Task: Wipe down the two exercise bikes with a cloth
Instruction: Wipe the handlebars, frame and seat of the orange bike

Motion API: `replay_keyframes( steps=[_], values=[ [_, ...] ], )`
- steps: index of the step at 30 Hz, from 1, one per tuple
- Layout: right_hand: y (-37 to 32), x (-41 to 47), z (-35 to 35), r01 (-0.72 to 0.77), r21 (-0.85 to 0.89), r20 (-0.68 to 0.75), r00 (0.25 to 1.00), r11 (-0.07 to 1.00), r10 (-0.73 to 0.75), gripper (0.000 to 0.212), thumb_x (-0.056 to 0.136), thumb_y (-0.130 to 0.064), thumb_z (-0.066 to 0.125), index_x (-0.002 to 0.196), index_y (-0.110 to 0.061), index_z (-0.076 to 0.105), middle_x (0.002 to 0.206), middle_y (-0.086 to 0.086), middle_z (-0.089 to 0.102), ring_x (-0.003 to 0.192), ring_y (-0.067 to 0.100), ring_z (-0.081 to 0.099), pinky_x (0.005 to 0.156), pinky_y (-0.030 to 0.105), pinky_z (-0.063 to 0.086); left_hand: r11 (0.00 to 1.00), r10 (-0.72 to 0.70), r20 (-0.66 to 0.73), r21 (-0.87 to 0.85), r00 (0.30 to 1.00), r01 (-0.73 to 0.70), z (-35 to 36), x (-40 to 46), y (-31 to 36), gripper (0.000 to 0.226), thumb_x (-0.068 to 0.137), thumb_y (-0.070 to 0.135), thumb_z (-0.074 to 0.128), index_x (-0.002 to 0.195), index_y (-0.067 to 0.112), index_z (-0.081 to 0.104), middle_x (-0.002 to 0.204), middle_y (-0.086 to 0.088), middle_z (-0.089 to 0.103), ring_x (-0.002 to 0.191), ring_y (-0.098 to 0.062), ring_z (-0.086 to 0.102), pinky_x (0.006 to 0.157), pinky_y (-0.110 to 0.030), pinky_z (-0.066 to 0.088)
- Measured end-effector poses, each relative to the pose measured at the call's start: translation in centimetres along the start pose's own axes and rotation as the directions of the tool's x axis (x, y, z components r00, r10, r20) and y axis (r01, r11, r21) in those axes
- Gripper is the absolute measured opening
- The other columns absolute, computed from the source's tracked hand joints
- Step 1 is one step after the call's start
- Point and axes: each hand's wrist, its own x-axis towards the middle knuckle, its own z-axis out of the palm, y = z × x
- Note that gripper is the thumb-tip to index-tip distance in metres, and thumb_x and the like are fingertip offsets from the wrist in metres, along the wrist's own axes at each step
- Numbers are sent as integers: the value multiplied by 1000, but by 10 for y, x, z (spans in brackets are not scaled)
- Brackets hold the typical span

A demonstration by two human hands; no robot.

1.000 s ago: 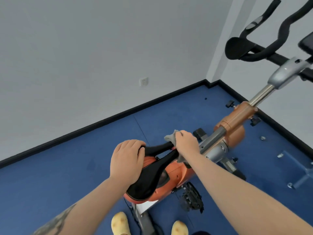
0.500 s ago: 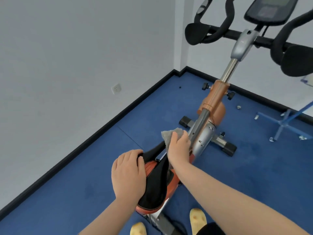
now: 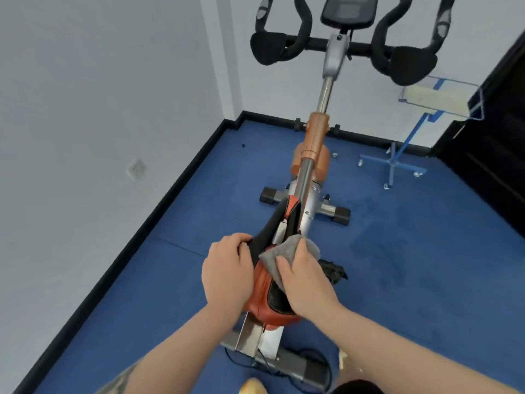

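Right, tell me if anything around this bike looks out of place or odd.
Two small things. A black cable lies loose in loops on the floor around the bike's rear foot, close to the person's feet. A small dark speck sits on the blue floor near the wall. The hands and grey cloth on the saddle look normal.

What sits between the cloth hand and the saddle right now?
Nothing visible: the right hand presses the grey cloth directly onto the black and orange bike saddle, while the left hand grips the saddle's left edge.
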Motion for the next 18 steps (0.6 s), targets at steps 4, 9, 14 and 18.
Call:
replay_keyframes(
  steps=[4,9,14,18],
  values=[
    [-27,11,-6,-67,-16,-130,989,998,65,59,102,-37,33,148,-4,19,153,13,31,132,30,41,102,39,40,996,-22,144,90,989,9,-1,5,0,27,100,28,28,108,38,52,95,12,63,84,-14,58,67,-33,41],
    [-7,-53,28,71,-386,-164,976,920,-144,71,102,-44,18,151,-7,-18,161,14,-8,148,27,7,119,35,19,997,-9,94,72,996,2,1,5,-3,26,100,26,31,105,38,53,82,12,63,69,-6,56,57,-27,40],
    [-26,-14,16,-48,-151,-291,957,987,3,66,102,-42,28,154,-15,-3,158,5,19,131,24,41,93,38,44,999,-20,18,-45,1000,21,3,0,-4,30,97,23,37,105,38,62,85,19,63,71,-1,52,58,-20,34],
    [-17,-47,37,-6,-341,-293,951,940,-100,69,102,-46,22,154,-14,-10,162,8,5,146,24,17,112,34,32,997,-14,-10,-79,1000,14,4,-2,-4,34,95,18,39,106,36,65,92,18,68,80,-7,60,67,-29,46]
  ],
)
